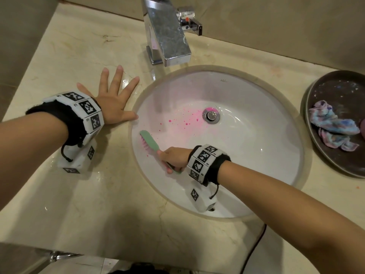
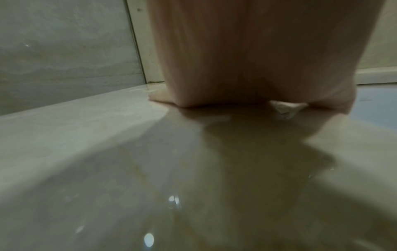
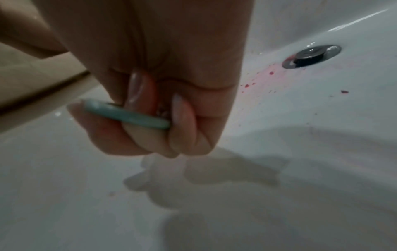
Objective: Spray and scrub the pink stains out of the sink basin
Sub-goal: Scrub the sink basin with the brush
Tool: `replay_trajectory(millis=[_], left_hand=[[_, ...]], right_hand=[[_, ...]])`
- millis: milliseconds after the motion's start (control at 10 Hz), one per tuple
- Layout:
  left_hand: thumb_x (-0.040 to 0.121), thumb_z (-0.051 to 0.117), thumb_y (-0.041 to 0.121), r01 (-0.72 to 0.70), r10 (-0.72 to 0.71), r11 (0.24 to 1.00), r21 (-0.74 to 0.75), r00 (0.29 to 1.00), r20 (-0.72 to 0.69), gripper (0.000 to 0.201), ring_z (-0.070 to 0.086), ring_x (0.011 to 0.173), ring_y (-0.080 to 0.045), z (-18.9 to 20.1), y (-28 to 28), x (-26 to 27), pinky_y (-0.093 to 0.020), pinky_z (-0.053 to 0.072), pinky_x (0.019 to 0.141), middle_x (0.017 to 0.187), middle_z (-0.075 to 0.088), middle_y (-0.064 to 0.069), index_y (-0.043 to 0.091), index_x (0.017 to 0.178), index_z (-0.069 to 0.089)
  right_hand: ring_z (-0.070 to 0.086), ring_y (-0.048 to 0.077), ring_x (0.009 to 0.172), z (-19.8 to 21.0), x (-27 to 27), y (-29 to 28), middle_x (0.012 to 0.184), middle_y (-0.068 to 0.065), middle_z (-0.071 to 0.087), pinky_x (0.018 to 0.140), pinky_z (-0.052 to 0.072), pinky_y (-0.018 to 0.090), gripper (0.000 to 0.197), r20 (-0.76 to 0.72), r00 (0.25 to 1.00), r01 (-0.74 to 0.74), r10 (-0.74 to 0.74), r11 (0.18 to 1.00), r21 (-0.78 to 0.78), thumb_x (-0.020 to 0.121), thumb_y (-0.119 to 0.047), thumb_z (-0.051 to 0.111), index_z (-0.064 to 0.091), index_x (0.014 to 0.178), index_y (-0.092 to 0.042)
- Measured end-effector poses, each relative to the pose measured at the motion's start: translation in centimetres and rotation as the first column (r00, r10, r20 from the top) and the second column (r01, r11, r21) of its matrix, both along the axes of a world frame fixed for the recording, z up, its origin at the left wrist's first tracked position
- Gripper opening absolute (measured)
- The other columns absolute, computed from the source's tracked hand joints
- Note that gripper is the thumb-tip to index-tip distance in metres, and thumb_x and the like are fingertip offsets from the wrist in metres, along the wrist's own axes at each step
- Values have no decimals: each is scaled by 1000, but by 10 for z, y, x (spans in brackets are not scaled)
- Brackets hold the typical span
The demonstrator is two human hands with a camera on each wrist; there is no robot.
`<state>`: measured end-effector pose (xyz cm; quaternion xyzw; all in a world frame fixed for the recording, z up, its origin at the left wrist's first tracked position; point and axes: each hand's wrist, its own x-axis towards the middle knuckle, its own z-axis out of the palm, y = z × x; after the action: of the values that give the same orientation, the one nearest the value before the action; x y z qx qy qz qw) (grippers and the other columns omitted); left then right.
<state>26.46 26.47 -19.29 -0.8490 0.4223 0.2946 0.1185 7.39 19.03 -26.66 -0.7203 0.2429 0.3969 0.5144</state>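
Right hand: the right hand is low in the sink basin at its near-left side, fingers curled tight round the handle of a brush.
Brush: green back, pink bristles; its head sticks out beyond the right hand's knuckles, up and to the left, bristles facing the basin's left wall; whether they touch the porcelain I cannot tell.
Left hand: the left hand lies flat on the wet table left of the basin, holding nothing, 5 digits spread and straight, thumb tip at the basin's rim.
Pink stains: the pink stains speckle the basin floor just beyond the right hand, thickest beside the drain.
Drain: chrome, further out than the brush head, ringed with pink on its far edge.
Dark tray: a dark tray sits on the table well right of the right hand, with a crumpled blue-and-pink cloth in it.
Faucet: the chrome faucet stands beyond both hands, spout over the basin's far edge.
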Motion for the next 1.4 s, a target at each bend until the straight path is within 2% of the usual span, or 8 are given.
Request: replay_trajectory(millis=[300, 400, 600, 800, 1000, 1200, 1300, 1400], left_hand=[[84, 49, 61, -2, 2, 1000, 1, 1000, 0, 91, -30, 139, -26, 1, 0, 0, -75, -1, 98, 147, -39, 8, 49, 139, -23], [84, 49, 61, -2, 2, 1000, 1, 1000, -1, 91, -30, 139, -26, 1, 0, -1, -75, -1, 98, 147, -39, 8, 49, 138, -23], [84, 48, 62, 2, -2, 1000, 0, 1000, -7, 91, -31, 138, -26, -1, 1, 2, -75, -2, 98, 146, -40, 8, 50, 137, -25], [84, 48, 63, 3, -3, 1000, 8, 1000, -1, 91, -31, 138, -26, 0, 0, 1, -75, -2, 98, 146, -40, 8, 50, 138, -25], [84, 47, 63, 3, -3, 1000, 14, 1000, -5, 91, -31, 138, -26, 0, 0, 2, -75, -2, 98, 146, -41, 8, 50, 137, -26], [84, 47, 63, 2, -2, 1000, 9, 1000, -3, 90, -31, 138, -26, 0, 0, 0, -75, -2, 98, 147, -40, 8, 50, 137, -25], [84, 47, 62, 2, -2, 1000, 12, 1000, -4, 91, -31, 138, -26, 0, 0, 1, -75, -2, 98, 146, -41, 8, 50, 137, -25], [84, 48, 62, 0, 0, 1000, 7, 1000, -8, 91, -31, 138, -26, 1, 0, 1, -75, -2, 98, 146, -41, 8, 50, 137, -25]], right_hand=[[39, 11, 30, -1, -10, -15, 23, -4, 39, 49, 33, 24, 56, -78, 997, 17, -30, 987, -159, 102, -36, 22, 40, 56, -10], [32, 6, 24, 0, 3, -5, 41, -1, 46, 36, 31, 15, 59, -17, 995, 100, -100, 995, -16, 102, -40, 21, 42, 55, -11], [37, 11, 33, -4, -19, 1, 56, 4, 52, 34, 31, 12, 59, -48, 994, -98, 102, 992, 76, 101, -43, 19, 43, 57, -11], [38, 15, 40, -6, -15, -14, 32, -4, 45, 49, 33, 24, 56, -49, 999, -13, 6, 989, -147, 102, -36, 23, 42, 56, -12], [39, 14, 39, -4, -10, 2, 48, -1, 52, 39, 35, 15, 61, 18, 997, -75, 73, 995, 67, 102, -40, 18, 43, 55, -10], [37, 16, 42, -8, -25, -12, 45, 1, 47, 49, 32, 23, 56, -36, 998, -59, 55, 993, -104, 102, -35, 22, 41, 56, -12], [38, 16, 43, -10, -11, -10, 32, -5, 45, 50, 33, 24, 59, 19, 1000, -15, 17, 995, -96, 102, -36, 21, 42, 53, -12], [38, 18, 46, -10, -4, 1, 46, -3, 55, 50, 34, 24, 61, 73, 997, -27, 24, 999, 41, 101, -41, 18, 44, 54, -13]])
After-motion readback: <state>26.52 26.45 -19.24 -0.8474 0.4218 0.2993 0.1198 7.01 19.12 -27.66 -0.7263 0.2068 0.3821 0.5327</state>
